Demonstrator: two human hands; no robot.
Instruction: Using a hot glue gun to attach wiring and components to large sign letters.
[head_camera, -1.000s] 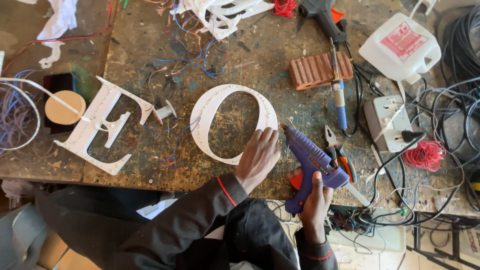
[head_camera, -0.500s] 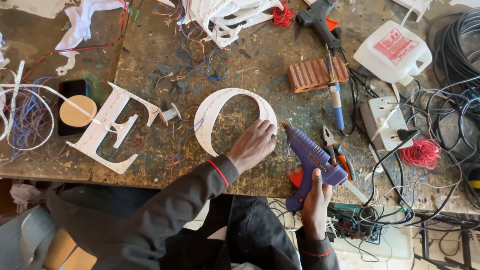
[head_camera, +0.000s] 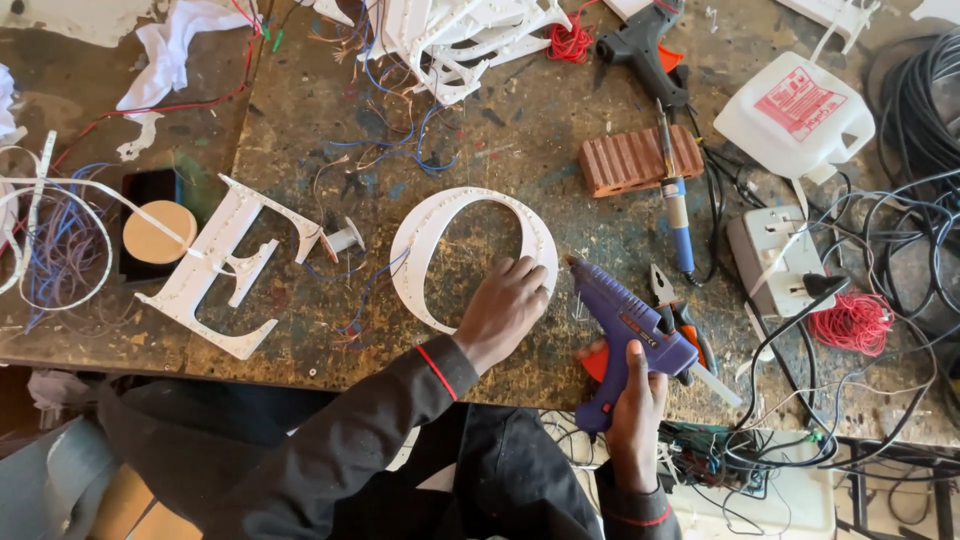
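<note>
A white ring-shaped sign letter (head_camera: 440, 230) studded with small lights lies flat on the stained workbench (head_camera: 540, 140). My left hand (head_camera: 503, 310) presses on its lower right rim. My right hand (head_camera: 637, 405) grips the handle of a purple glue gun (head_camera: 625, 320), whose nozzle points up-left, close to the ring's right edge. A second white letter with three arms (head_camera: 225, 265) lies to the left, with thin wires trailing between the two.
Pliers (head_camera: 672, 305) lie beside the glue gun. A soldering iron (head_camera: 675, 200) rests by a ribbed red brick (head_camera: 635, 160). A white jug (head_camera: 795, 115), a power strip (head_camera: 775, 255), red thread (head_camera: 850, 322), black cables (head_camera: 915, 120) crowd the right. More white letters (head_camera: 450, 35) lie at the back.
My left hand has shifted slightly along the ring's lower right rim, fingers spreading flatter. The glue gun stays in my right hand, nearly still. The view has drifted.
</note>
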